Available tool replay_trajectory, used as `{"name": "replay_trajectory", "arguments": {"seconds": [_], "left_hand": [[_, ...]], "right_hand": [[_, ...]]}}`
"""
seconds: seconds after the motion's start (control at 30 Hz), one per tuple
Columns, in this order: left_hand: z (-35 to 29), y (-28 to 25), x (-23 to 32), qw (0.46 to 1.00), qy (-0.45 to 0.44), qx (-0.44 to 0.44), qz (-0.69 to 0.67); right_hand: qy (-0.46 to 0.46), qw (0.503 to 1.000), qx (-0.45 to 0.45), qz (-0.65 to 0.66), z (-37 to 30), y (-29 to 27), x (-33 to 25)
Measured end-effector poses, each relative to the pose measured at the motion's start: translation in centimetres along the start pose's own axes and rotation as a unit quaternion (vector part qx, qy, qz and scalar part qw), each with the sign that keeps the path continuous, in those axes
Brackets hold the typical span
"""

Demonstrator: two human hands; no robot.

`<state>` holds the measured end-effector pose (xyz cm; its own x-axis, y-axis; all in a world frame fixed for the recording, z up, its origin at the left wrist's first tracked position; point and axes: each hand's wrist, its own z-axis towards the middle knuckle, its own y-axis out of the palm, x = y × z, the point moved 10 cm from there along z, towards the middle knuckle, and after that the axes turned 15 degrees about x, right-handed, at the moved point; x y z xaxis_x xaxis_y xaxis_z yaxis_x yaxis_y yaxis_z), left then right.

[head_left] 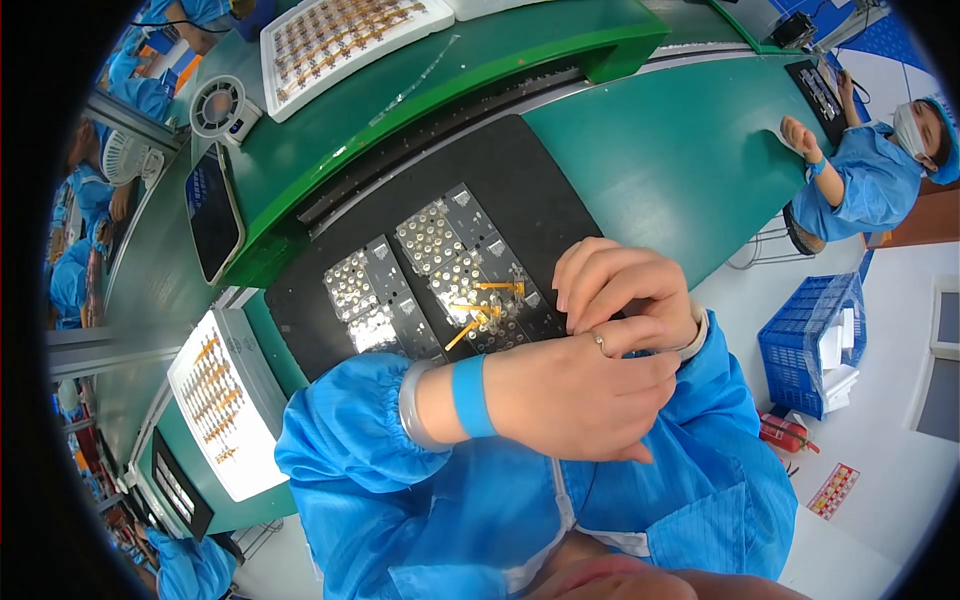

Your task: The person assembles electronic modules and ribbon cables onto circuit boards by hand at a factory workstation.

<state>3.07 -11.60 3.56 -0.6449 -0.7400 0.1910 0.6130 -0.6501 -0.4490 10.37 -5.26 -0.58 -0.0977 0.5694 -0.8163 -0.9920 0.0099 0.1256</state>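
My hands meet over the right front of a black mat (540, 190). My left hand (570, 390), with a blue band at the wrist, reaches across to the right, fingers bent in against my right hand. The right hand (630, 295) has its fingers curled, thumb and forefinger pinched together beside a tiny shiny spot. Whatever they hold is too small or hidden to name. Just beyond lies a dark circuit board panel (470, 220) covered with round silvery parts, with several orange flex strips (470, 325) on its near end. A similar panel (375, 275) lies left of it, partly behind my left forearm.
A white foam tray (250, 400) of orange flex parts stands at left; another tray (350, 50) sits on the green shelf (470, 75). A phone (215, 215) and small fan (222, 108) are at far left. A masked co-worker (870, 180) sits at right, near a blue crate (790, 345).
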Motion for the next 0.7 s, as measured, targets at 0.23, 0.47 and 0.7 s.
{"name": "replay_trajectory", "arguments": {"seconds": [0.23,0.47,0.7], "left_hand": [[0.4,-0.6,-0.1,0.997,-0.028,-0.018,-0.076],[0.1,-1.1,0.0,0.987,-0.055,0.045,-0.144],[0.4,-1.1,0.2,0.994,-0.020,0.033,-0.101]], "right_hand": [[-0.007,1.000,-0.007,0.026,-0.1,0.4,-0.3],[0.005,0.997,-0.015,0.073,-0.1,0.7,-0.2],[-0.007,1.000,-0.005,0.025,0.0,0.5,-0.5]]}}
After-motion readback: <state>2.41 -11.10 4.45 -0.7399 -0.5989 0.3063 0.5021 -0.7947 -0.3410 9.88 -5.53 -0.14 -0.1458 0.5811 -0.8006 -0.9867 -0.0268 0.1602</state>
